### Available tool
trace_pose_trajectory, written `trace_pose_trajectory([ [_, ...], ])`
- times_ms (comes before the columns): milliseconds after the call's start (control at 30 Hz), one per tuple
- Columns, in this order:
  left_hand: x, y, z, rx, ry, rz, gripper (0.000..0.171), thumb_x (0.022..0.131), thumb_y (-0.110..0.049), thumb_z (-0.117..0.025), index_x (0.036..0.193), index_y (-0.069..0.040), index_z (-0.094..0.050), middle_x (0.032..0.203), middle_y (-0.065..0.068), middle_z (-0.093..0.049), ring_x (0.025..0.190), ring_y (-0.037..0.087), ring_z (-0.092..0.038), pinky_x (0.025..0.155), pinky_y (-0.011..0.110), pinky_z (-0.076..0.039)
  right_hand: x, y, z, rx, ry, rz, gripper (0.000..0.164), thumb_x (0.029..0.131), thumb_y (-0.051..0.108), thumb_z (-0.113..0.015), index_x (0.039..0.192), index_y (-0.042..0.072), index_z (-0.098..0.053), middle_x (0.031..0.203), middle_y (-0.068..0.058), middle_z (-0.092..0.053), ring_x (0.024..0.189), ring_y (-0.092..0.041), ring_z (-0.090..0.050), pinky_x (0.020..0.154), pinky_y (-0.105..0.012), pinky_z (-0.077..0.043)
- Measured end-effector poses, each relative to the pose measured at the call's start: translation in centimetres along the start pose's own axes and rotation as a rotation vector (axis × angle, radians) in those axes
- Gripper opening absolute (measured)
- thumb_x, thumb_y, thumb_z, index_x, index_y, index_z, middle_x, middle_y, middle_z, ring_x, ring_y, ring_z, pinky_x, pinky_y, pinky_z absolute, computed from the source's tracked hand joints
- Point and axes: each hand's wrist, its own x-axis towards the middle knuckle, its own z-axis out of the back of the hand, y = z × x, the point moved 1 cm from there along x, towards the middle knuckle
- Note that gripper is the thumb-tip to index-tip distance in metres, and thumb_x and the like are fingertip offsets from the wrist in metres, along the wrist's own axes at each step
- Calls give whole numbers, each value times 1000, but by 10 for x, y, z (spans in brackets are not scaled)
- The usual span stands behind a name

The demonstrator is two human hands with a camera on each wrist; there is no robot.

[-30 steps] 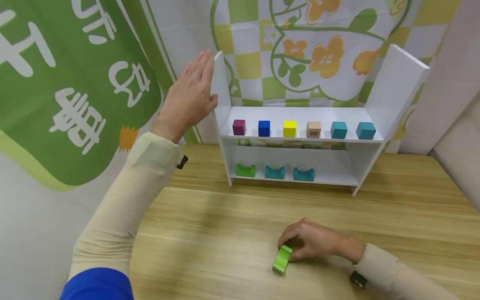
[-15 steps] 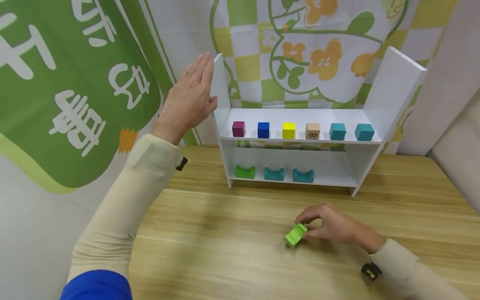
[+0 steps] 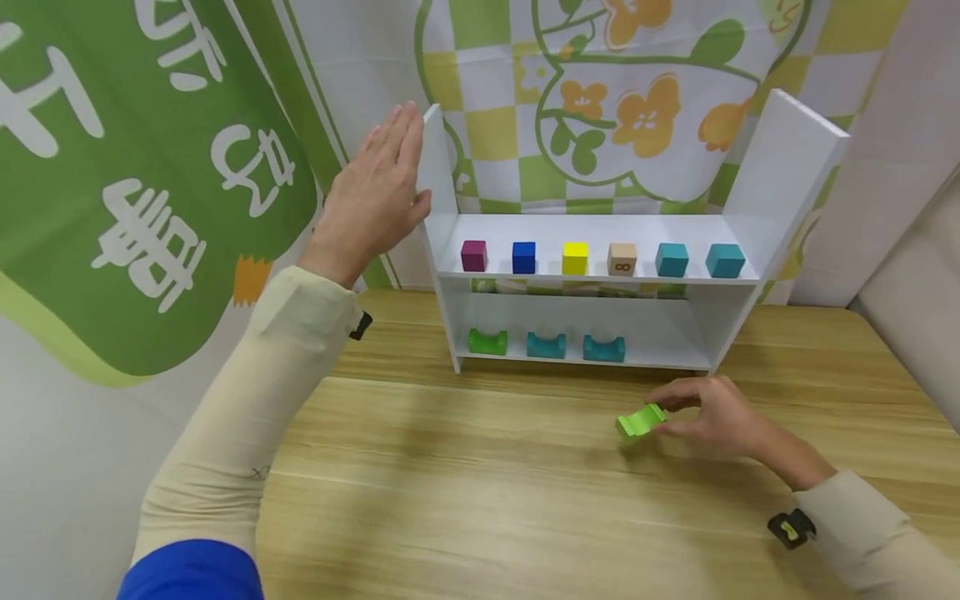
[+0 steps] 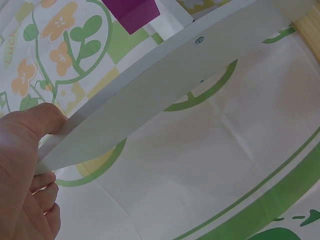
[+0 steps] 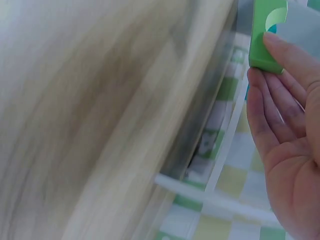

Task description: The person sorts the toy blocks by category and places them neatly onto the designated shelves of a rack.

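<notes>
My right hand (image 3: 723,421) pinches a light green block with a curved notch (image 3: 639,422) between thumb and fingertips, just in front of the white two-tier shelf (image 3: 592,362). In the right wrist view the thumb lies on the notched side of the green block (image 5: 266,57). My left hand (image 3: 371,187) is at the shelf's left side panel (image 3: 437,158). In the left wrist view that hand (image 4: 22,165) holds the panel's end (image 4: 135,85), thumb on one side and fingers on the other. On the lower tier stand a green notched block (image 3: 487,342) and two teal notched blocks (image 3: 546,347).
Along the upper tier stand a purple cube (image 3: 474,257), a blue cube (image 3: 523,258), a yellow cube (image 3: 575,259), a wooden cube marked 8 (image 3: 622,260) and two teal cubes (image 3: 672,260). A patterned curtain (image 3: 495,133) hangs behind. The wooden table (image 3: 450,475) lies in front.
My right hand has carried the green notched block rightward and away from me, closer to the shelf, and the block has turned. The left hand stays at the side panel.
</notes>
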Motion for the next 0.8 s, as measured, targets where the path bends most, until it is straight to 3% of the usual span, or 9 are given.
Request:
trace_pose_trajectory([
  [367,0,2,0,3,22,7,83,109,-26,-52,168,3,-1,178,18,1,167,33,-3,138,45,-5,9,-13,31,-107,-114,-120,33,81,10,-91,112,3,-81,103,-15,-82,90,-31,-80,72,-30,-67],
  [567,0,2,0,-15,22,10,83,109,-25,-52,168,3,0,178,18,1,167,34,-4,138,46,-5,16,-18,34,-98,-118,-240,37,86,17,-89,116,0,-79,111,-24,-79,98,-38,-79,79,-45,-68],
  [800,0,1,0,-12,24,2,83,109,-25,-51,168,3,0,178,17,2,167,34,-3,138,46,-4,22,-21,31,-111,-156,-340,42,86,18,-89,120,-5,-77,118,-29,-76,104,-44,-77,84,-50,-67],
])
